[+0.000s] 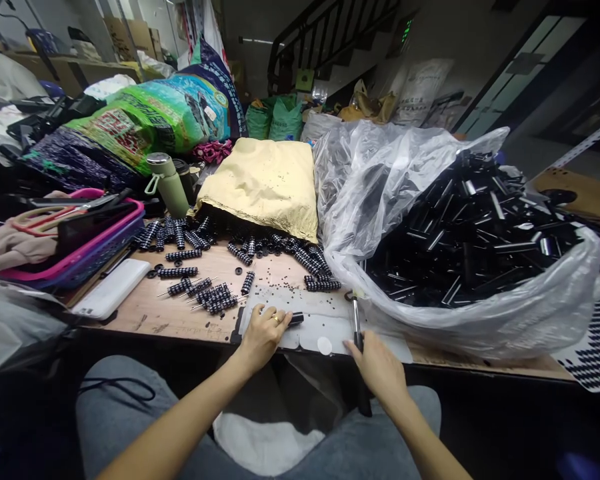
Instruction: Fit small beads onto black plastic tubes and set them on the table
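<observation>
My left hand (pixel 264 335), with a ring on one finger, is closed on a short black tube (pixel 296 319) over a pale sheet (pixel 310 341) at the table's front edge. The tube's end sticks out to the right of the fingers; the rest is hidden. To the right, my right hand (pixel 380 363) grips a hammer (pixel 356 315) by its black handle. Its metal shaft points away from me and the small dark head is near the bag. Beyond my left hand lie several black ridged rollers (pixel 215 298), some with thin metal pins sticking out.
An open clear plastic bag (pixel 480 327) full of black tubes (pixel 460 247) fills the right side. A cream sack (pixel 265 180) stands behind more rollers. Left are a pink basket (pixel 93 243) with scissors, a white phone-like slab (pixel 113 290) and a green bottle (pixel 167 183). Tiny dark bits dot the tabletop.
</observation>
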`<state>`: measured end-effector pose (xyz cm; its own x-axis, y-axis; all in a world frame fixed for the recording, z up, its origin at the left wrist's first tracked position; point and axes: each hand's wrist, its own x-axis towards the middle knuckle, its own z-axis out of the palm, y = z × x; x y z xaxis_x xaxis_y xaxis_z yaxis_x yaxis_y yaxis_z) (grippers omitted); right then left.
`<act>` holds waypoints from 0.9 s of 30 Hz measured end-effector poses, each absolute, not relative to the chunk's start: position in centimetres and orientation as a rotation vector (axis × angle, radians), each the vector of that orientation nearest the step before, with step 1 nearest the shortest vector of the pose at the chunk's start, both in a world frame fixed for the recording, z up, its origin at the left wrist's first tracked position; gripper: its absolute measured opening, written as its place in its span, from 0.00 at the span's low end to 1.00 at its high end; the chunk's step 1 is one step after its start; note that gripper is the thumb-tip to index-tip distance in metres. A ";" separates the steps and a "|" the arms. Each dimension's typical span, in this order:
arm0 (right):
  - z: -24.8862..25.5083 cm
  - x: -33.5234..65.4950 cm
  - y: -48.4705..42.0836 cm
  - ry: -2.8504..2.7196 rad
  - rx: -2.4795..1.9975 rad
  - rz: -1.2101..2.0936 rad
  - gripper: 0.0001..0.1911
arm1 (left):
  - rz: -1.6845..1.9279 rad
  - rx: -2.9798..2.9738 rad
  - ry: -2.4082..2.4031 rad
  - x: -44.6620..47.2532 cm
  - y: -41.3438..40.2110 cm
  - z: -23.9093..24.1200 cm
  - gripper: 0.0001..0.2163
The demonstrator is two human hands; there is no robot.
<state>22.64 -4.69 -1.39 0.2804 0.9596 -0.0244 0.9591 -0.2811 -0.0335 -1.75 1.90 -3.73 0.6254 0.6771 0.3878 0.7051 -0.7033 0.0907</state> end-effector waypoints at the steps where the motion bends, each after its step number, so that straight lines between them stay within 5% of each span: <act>1: -1.4 22.7 -4.8 -1.873 -2.513 0.115 0.13 | -0.625 -2.760 -1.185 -1.7 1.9 -3.8 0.17; 9: 1.6 20.4 -7.4 -1.795 -1.981 0.662 0.14 | -0.638 -2.761 -1.213 -1.5 2.0 -4.0 0.17; 27: 2.2 12.4 -6.0 -2.230 -1.839 0.652 0.17 | -0.483 -2.739 -1.240 1.8 0.3 -6.5 0.23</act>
<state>12.41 -5.98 2.20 -0.2197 0.9659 -0.1371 0.8877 0.1396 -0.4387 1.84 0.27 -6.54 0.6191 0.7154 0.3240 0.7459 -0.6647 0.0425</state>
